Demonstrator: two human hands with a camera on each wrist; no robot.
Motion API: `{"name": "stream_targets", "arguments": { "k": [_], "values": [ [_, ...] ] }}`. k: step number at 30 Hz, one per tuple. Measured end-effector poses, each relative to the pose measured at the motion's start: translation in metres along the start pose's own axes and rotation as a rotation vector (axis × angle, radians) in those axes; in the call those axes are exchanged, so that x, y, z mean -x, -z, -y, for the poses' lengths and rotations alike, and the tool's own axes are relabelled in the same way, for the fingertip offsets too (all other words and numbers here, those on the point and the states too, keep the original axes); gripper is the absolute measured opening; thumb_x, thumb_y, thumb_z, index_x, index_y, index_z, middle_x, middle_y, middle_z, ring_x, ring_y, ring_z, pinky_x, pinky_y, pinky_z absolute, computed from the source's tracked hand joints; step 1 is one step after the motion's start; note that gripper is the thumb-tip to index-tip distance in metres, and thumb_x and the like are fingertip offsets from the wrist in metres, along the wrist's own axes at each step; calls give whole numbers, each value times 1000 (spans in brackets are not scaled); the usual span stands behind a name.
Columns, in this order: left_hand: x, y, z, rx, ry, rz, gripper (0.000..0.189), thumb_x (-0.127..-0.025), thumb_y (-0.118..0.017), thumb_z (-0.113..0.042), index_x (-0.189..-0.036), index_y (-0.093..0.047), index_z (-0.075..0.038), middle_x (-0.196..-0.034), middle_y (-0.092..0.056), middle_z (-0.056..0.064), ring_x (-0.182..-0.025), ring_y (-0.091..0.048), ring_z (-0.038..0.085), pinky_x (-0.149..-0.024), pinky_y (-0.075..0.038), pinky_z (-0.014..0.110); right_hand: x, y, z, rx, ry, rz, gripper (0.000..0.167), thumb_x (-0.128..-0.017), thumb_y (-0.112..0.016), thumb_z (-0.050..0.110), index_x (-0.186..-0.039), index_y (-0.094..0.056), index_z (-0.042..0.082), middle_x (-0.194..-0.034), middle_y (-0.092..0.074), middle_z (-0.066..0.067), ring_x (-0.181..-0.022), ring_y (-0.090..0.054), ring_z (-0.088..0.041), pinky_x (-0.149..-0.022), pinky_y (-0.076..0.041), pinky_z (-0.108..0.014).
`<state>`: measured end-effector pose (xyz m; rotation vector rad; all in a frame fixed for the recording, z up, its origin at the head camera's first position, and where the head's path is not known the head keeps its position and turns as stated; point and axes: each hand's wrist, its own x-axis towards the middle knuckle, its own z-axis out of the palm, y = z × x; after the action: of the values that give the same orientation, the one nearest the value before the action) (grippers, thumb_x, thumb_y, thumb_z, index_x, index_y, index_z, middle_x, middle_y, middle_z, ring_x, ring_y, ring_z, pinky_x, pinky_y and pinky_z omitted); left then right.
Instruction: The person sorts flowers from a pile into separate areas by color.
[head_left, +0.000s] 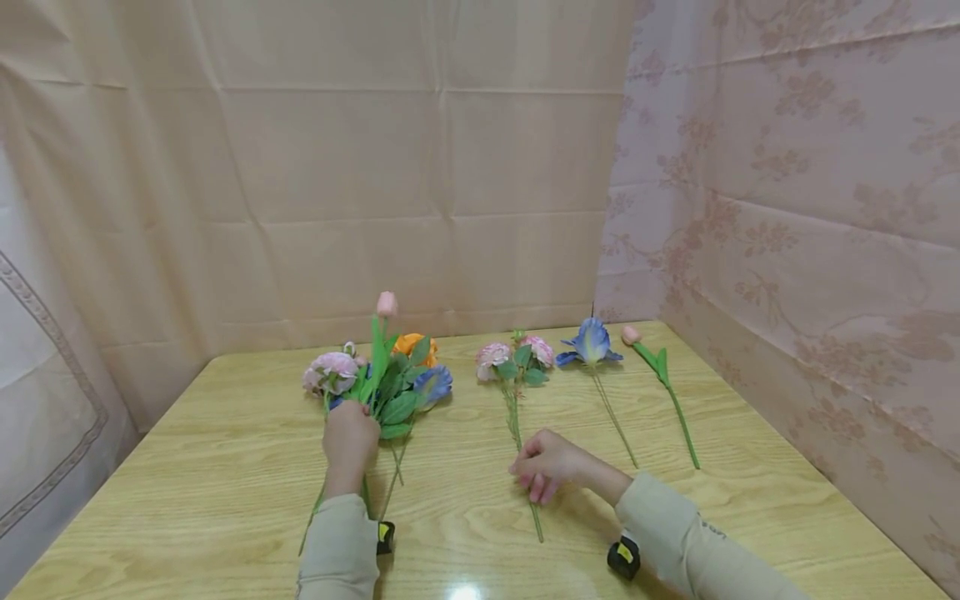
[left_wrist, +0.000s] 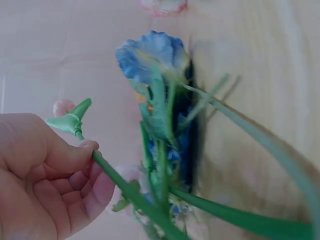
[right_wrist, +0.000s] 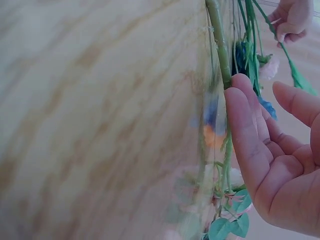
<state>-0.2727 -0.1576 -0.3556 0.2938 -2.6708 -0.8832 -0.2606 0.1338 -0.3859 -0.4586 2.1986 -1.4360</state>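
My left hand point(head_left: 351, 437) pinches the green stem of a pink tulip point(head_left: 386, 304), raised over a cluster of flowers at the left of the table. In the left wrist view thumb and fingers grip that stem point(left_wrist: 117, 176). Around it lie a pale pink flower point(head_left: 330, 372), an orange flower point(head_left: 416, 348) and a blue flower point(head_left: 433, 384). My right hand point(head_left: 551, 464) is at the lower stem of a pink-and-white flower spray point(head_left: 493, 358). In the right wrist view its fingertips touch the stem point(right_wrist: 220, 45), with the thumb held apart.
To the right on the wooden table point(head_left: 465, 533) lie a blue iris point(head_left: 591, 343) and another pink tulip point(head_left: 632, 335). Beige cloth point(head_left: 420, 167) hangs behind the table, and patterned cloth point(head_left: 810, 208) hangs along the right side.
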Motion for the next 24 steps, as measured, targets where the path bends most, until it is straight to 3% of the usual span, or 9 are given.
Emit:
{"name": "stream_targets", "arguments": {
  "k": [5,11,18,24],
  "values": [
    [1,4,-6,74,-60,-50,8,-72,-53,3,-74,-61,4,-75,-59,19,-73,-57,35,-64,-45,45,-1,0,0,0,3,-3,20,-85,-58,9,-82,-60,-11,-64,-61,-11,-47,-57,-13,-46,-50,-31],
    [3,8,-12,113,-147,-92,8,-73,-60,2,-77,-62,8,-67,-61,14,-69,-58,33,-67,-45,43,-2,-1,0,3,27,5,19,-85,-58,8,-83,-60,-11,-65,-61,-12,-49,-59,-15,-47,-51,-32],
    [4,13,-21,162,-141,-63,8,-78,-60,1,-82,-61,7,-72,-60,13,-73,-56,29,-68,-44,42,-3,-2,0,11,69,25,20,-85,-58,8,-86,-60,-12,-66,-61,-14,-52,-61,-20,-48,-51,-32],
    [10,19,-35,207,-153,-10,10,-80,-60,0,-87,-60,7,-77,-60,13,-78,-56,29,-70,-44,41,-2,-6,3,15,113,19,21,-85,-58,8,-88,-60,-13,-66,-61,-13,-52,-58,-14,-48,-50,-30]
  ]
}}
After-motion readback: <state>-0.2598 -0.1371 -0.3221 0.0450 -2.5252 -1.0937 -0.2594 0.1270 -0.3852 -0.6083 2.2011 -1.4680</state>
